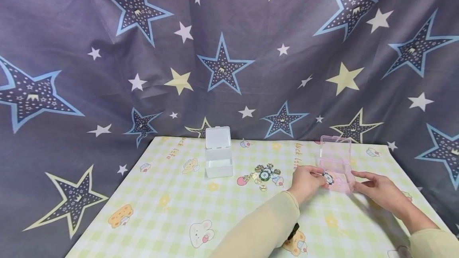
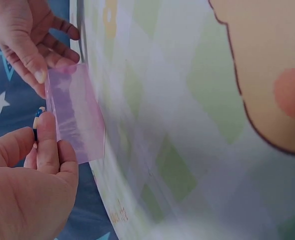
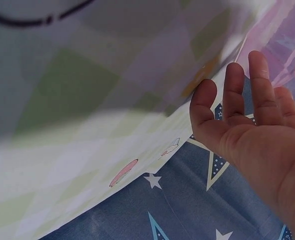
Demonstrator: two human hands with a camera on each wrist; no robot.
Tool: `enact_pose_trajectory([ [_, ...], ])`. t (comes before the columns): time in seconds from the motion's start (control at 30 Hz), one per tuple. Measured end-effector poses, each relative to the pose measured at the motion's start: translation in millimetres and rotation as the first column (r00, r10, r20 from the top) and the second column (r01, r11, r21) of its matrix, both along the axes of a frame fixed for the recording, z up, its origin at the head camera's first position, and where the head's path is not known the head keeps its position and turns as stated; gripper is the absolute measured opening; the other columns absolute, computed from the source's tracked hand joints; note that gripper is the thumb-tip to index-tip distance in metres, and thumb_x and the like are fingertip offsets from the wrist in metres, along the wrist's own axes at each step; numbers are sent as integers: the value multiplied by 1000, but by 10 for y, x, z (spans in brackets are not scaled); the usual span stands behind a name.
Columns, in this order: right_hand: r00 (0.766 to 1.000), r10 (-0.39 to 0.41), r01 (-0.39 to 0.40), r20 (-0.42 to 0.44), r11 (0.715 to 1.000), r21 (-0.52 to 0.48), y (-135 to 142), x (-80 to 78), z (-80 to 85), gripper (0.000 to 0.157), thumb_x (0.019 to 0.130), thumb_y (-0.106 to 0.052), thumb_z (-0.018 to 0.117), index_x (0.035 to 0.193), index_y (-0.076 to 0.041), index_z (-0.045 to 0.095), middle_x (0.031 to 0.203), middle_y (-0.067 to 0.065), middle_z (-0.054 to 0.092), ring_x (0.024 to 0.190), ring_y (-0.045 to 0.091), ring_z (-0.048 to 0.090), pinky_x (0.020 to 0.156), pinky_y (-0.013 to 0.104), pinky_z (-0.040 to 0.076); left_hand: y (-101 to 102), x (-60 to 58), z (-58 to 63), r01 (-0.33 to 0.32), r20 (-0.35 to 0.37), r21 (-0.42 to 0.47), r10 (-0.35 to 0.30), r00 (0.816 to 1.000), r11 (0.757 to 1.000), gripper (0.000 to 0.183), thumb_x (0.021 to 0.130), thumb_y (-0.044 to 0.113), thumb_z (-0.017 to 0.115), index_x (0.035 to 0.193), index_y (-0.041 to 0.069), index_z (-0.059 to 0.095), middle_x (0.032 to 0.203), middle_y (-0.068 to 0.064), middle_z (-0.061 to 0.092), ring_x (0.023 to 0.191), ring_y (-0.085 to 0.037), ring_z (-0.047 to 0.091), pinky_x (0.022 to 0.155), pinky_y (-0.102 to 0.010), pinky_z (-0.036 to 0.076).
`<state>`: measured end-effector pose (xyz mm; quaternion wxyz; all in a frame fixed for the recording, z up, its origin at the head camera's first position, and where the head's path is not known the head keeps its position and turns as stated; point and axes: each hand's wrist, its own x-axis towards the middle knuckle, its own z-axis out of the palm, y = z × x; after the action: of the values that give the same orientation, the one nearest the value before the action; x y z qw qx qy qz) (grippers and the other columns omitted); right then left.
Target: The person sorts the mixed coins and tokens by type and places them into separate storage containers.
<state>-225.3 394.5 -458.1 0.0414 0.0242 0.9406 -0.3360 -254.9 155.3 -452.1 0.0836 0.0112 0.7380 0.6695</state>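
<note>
In the head view my left hand (image 1: 305, 182) pinches a dark blue and white poker chip (image 1: 328, 179) at the front of a clear pink box (image 1: 345, 182). The left wrist view shows the chip (image 2: 38, 119) edge-on between thumb and fingers, close beside the pink wall. My right hand (image 1: 381, 194) rests its thumb and fingertips against the box's right side. Its fingers (image 3: 263, 100) are loosely extended and spread in the right wrist view. The hinged lid (image 1: 335, 148) of the box stands raised at the back.
Left of the box lies a loose group of gold coins (image 1: 257, 168) around a dark green and white poker chip (image 1: 264, 175). A white box (image 1: 219, 171) with its lid raised stands farther left. The checked cloth (image 1: 150, 210) ends at a star-patterned curtain (image 1: 229, 102).
</note>
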Motion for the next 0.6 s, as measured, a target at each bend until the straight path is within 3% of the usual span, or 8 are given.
enact_pose_trajectory([
  [0.2, 1000, -6, 6, 11, 1000, 4, -10, 0, 20, 71, 104, -40, 71, 156, 4, 50, 115, 21, 79, 86, 10, 62, 69, 24, 46, 33, -5, -16, 12, 2, 26, -12, 1000, 1000, 19, 85, -12, 79, 97, 3, 82, 70, -6, 76, 80, -37, 81, 63, -21, 56],
  [0.4, 1000, 0, 1, 11, 1000, -15, -22, 4, 15, 70, 105, -39, 71, 155, 5, 49, 113, 19, 79, 85, 11, 61, 68, 25, 46, 63, -14, -43, -2, -1, 32, 2, 1000, 999, 19, 83, -13, 80, 96, 2, 82, 72, -8, 77, 79, -37, 81, 61, -19, 51],
  [0.6, 1000, -3, 3, -2, 1000, -26, -26, 26, 4, 70, 105, -39, 71, 155, 4, 50, 110, 17, 80, 82, 7, 59, 68, 24, 46, 97, -11, -46, -46, 11, 44, 45, 999, 998, 22, 81, -13, 80, 98, 2, 83, 73, -5, 76, 74, -29, 81, 66, -29, 62],
])
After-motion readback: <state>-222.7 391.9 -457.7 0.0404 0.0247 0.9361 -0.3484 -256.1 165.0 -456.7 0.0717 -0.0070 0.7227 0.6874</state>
